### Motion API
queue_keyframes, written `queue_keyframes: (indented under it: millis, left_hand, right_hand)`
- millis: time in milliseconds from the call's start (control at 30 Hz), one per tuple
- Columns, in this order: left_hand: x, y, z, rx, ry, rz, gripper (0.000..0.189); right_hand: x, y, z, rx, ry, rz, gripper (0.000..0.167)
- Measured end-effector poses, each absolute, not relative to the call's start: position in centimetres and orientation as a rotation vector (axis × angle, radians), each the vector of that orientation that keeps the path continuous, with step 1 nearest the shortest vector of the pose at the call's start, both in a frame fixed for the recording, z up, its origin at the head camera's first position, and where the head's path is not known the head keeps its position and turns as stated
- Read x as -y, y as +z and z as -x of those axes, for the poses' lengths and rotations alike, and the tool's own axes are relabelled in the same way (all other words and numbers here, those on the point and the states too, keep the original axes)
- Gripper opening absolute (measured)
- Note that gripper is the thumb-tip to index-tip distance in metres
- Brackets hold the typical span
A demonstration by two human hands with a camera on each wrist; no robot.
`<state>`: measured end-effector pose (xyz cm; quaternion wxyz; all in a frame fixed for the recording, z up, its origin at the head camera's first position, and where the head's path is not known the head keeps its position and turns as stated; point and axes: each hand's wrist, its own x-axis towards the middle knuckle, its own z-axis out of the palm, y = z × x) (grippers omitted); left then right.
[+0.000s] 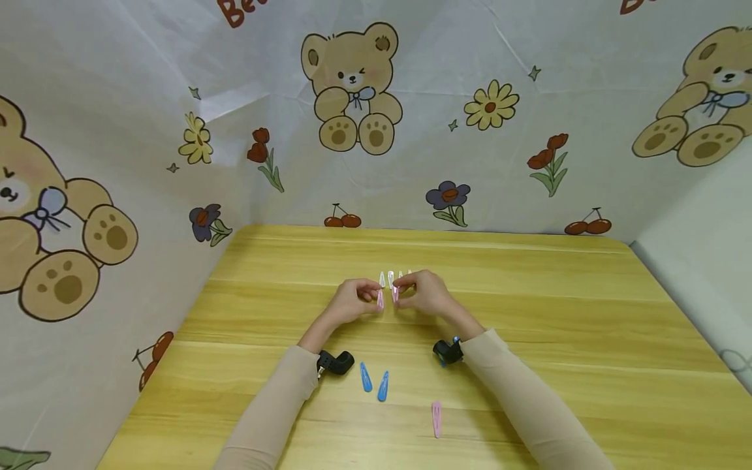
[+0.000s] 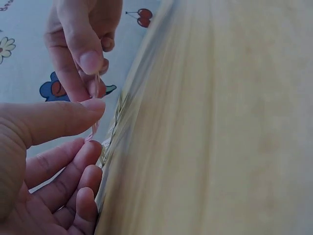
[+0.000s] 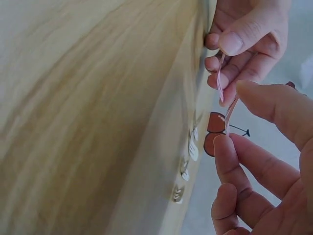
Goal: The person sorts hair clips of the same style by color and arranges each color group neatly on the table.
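Note:
My left hand (image 1: 354, 301) pinches a pink hair clip (image 1: 380, 299) between thumb and fingers. Close beside it, my right hand (image 1: 427, 292) pinches another pink hair clip (image 1: 395, 295) by its ends. Both clips stand roughly upright, side by side with a small gap in the head view. Just behind the hands, several white hair clips (image 1: 382, 279) lie in a row, partly hidden by the right hand. The right wrist view shows the right hand's clip (image 3: 230, 112) between thumb and fingertip, with the left hand's clip (image 3: 220, 83) beyond it.
Nearer the body, two blue hair clips (image 1: 366, 377) lie on the wooden table (image 1: 558, 313). One more pink hair clip (image 1: 437, 419) rests to their right. Black wrist cameras (image 1: 335, 363) sit on both forearms. A bear-patterned cloth (image 1: 411, 183) hangs behind the table.

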<state>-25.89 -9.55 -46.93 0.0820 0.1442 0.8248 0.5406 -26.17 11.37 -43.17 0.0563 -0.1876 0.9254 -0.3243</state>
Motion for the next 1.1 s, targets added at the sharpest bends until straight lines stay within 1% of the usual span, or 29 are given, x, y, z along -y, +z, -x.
queue_keyframes:
  millis: [267,500,1100]
  left_hand:
    - [9.4,-47.3,25.9,-2.486,1.581,-0.427,0.044]
    - [9.4,-47.7,25.8,-2.556,1.532,-0.433,0.041]
    - [9.5,-47.8,25.7,-2.661,1.422,-0.459,0.039]
  right_hand:
    - [-10.8,-43.6,26.1,-2.837,-0.913,0.573,0.042]
    - [-10.3,-44.1,26.2,-2.863,-0.838,0.587,0.037]
    - [-9.9,-44.4,26.2,-2.856,-0.804,0.582,0.039]
